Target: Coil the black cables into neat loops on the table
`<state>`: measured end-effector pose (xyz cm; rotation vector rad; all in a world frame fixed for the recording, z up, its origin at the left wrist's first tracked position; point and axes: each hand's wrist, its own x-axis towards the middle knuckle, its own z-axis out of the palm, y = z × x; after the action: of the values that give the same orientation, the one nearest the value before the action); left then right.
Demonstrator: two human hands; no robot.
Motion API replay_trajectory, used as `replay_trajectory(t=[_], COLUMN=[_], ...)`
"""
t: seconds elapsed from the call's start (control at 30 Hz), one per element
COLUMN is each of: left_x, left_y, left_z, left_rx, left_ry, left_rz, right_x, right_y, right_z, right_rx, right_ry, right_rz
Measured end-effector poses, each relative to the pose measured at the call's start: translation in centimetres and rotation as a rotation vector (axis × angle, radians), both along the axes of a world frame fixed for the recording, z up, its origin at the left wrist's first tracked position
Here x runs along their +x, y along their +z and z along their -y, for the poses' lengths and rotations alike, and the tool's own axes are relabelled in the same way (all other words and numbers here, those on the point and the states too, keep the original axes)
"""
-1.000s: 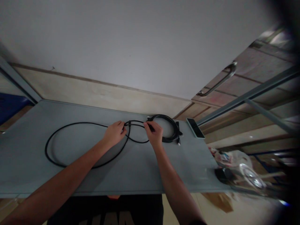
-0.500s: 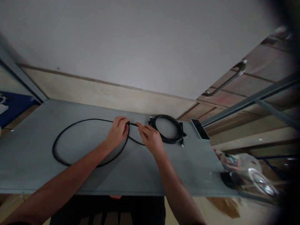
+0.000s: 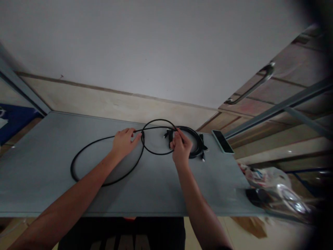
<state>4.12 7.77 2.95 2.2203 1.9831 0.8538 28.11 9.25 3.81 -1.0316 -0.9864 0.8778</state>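
A black cable [image 3: 159, 119] runs between my two hands in a wide loop on the left and a smaller ring on the right. My left hand [image 3: 123, 143] grips it near the crossing of the two loops, thumb stretched along it toward a thicker dark piece at the crossing. With thumb and fingertips pinched, my right hand [image 3: 182, 148] holds the small ring at its right side. Behind that hand, partly hidden by it, lies a second black cable [image 3: 199, 144], wound in a coil with its plugs showing.
Both cables are on a grey table [image 3: 161, 194] against a white wall panel. A phone [image 3: 223, 141] rests at the table's right end. Beyond that stand a metal frame and a door handle [image 3: 251, 91]. Bags [image 3: 270, 176] and a blurred shiny object are lower right.
My right hand has moved right, drawing the cable out into a small ring. My left hand has shifted slightly left, its thumb now extended. The large loop has become smaller.
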Motion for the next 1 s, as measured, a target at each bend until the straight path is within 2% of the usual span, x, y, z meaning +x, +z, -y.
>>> replay_trajectory(t=[0.1, 0.2, 0.37, 0.47, 0.6, 0.87, 0.93, 1.0], left_x=[-0.2, -0.4, -1.0, -1.1, -0.6, -0.3, -0.4, -0.4], left_y=[-0.6, -1.4, -1.8, -1.5, -1.3, -1.5, -1.6, -1.7], left_z=[-0.2, -0.6, -1.2, -1.2, -0.9, -0.9, -0.9, -0.9], left_rx=[-0.088, -0.074, 0.034, 0.054, 0.054, 0.043, 0.046, 0.052], left_ry=[0.023, 0.018, 0.010, 0.008, -0.090, -0.167, -0.165, -0.168], left_rz=[-0.025, 0.025, 0.295, 0.379, 0.345, 0.308, 0.302, 0.320], right_x=[1.4, 2.9, 3.5, 3.4, 3.5, 4.0, 4.1, 4.2], right_y=[0.3, 0.4, -0.1, -0.4, -0.5, -0.2, 0.1, 0.5], right_z=[-1.2, -1.9, -2.0, -1.9, -2.0, -2.2, -2.0, -1.7], right_rx=[-0.038, -0.099, -0.170, -0.161, -0.161, -0.073, -0.097, -0.130], right_ry=[-0.082, -0.084, 0.166, 0.259, 0.312, 0.143, 0.178, 0.286], right_rz=[-0.165, -0.127, 0.222, 0.317, 0.326, 0.513, 0.490, 0.426])
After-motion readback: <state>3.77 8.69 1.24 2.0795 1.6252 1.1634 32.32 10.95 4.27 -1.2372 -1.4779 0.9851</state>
